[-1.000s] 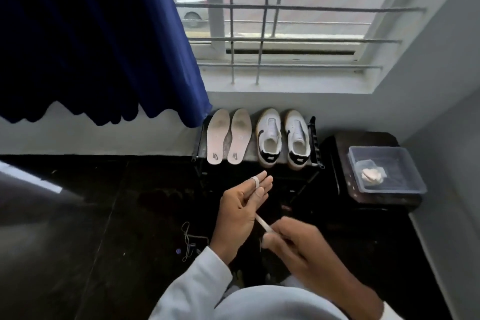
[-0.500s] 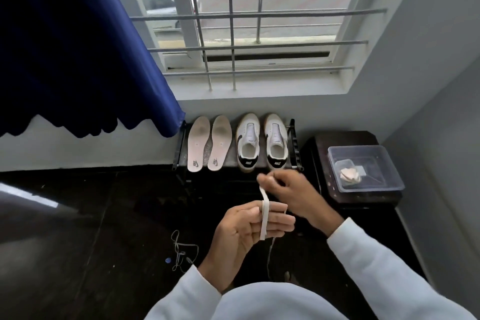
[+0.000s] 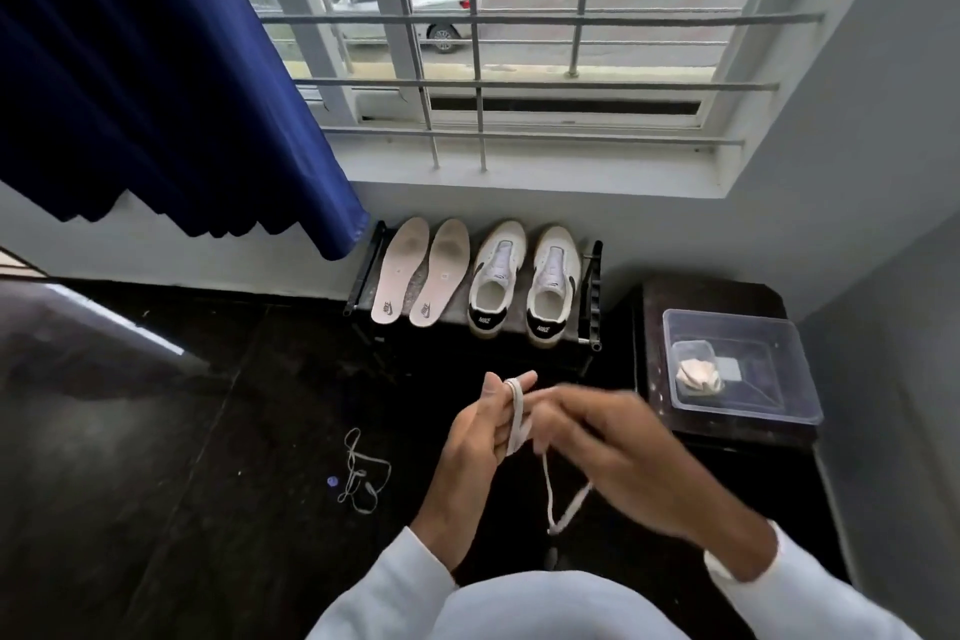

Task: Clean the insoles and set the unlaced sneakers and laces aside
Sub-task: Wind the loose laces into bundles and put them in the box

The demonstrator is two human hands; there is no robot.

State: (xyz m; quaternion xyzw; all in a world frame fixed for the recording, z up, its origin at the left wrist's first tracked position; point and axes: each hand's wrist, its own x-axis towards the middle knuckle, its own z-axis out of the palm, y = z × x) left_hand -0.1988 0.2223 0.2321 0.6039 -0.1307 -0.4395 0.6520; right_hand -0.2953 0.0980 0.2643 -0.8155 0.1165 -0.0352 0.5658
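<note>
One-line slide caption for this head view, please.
Left hand and right hand wind a white lace; insoles and sneakers wait on the rack.

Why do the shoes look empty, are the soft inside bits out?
Out. Both insoles lie flat on the rack left of the sneakers, whose openings look empty and have no laces.

head view | worn high, faces forward and down | hands close below | window (image 3: pixel 519 42) farther ahead

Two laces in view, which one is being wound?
The lace looped around the left hand's fingers; the right hand feeds it. The other lace lies loose on the floor.
</note>
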